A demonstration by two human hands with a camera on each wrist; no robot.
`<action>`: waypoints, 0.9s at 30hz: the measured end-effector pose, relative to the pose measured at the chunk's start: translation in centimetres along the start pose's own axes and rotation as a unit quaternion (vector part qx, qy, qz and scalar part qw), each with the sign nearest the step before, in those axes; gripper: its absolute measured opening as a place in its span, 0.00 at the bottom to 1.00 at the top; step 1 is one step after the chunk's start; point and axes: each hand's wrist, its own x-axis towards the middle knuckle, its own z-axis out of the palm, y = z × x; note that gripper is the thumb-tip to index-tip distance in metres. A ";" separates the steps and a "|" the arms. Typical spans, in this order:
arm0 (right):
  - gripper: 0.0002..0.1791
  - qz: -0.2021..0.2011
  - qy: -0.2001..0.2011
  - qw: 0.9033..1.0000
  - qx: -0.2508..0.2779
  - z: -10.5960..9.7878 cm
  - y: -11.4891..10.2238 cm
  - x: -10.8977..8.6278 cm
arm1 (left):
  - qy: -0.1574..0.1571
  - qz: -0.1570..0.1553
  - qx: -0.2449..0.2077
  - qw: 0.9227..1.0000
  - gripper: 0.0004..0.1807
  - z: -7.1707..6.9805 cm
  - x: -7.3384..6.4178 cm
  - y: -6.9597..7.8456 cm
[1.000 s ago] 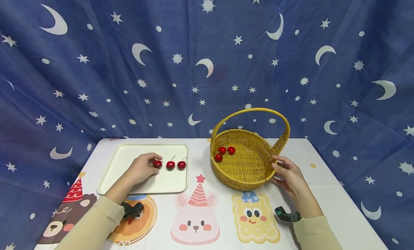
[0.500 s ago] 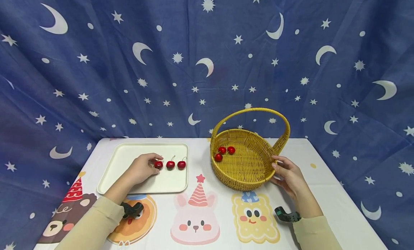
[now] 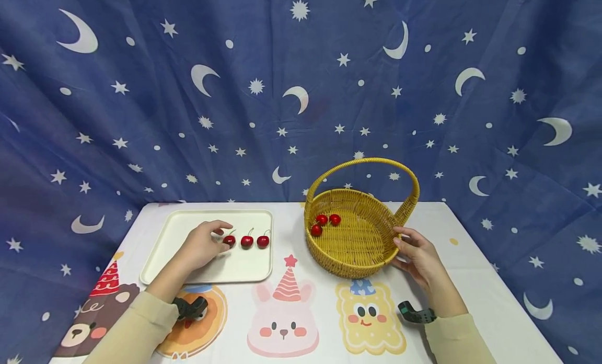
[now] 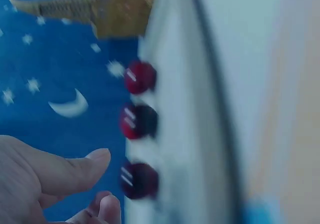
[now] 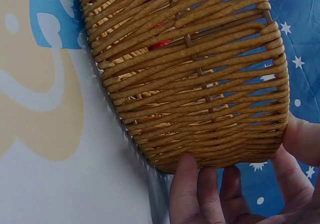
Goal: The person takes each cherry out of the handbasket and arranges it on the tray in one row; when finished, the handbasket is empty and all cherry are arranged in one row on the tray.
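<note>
On the cream tray [image 3: 174, 243], three red cherries with stems stand in a row: the left one [image 3: 229, 241], a middle one [image 3: 246, 242] and the right one [image 3: 263, 241]. My left hand [image 3: 202, 246] is just left of the row, thumb and fingers parted around the near side of the left cherry. The left wrist view has a gap between the thumb [image 4: 75, 171] and the closest cherry [image 4: 138, 180]. My right hand [image 3: 420, 257] grips the right rim of a yellow wicker basket [image 3: 338, 262], fingers along its outer wall [image 5: 200, 99]. Three cherries [image 3: 322, 219] lie inside at the basket's left.
The basket's tall handle [image 3: 364, 160] arches above it. A white tablecloth [image 3: 291, 249] with cartoon prints covers the table. Behind hangs a blue curtain [image 3: 235, 118] with moons and stars. Each wrist wears a dark device, such as the left one [image 3: 190, 307].
My left hand has let go of the left cherry and drawn slightly left, its fingers spreading; that cherry's stem now shows. The right hand stays on the basket. The head view shifted slightly.
</note>
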 end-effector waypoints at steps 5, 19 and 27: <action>0.25 0.000 0.001 1.000 -0.004 -0.1 0.1 0.0 | 0.000 0.057 -0.046 0.997 0.29 0.3 -0.7 4.9; 0.25 0.002 0.005 1.000 0.000 -0.4 0.2 0.1 | -0.164 0.204 -0.171 0.950 0.32 6.9 1.0 19.2; 0.24 0.001 0.000 1.000 0.002 -0.1 0.2 0.2 | -0.176 0.213 -0.088 0.957 0.32 10.7 5.1 21.9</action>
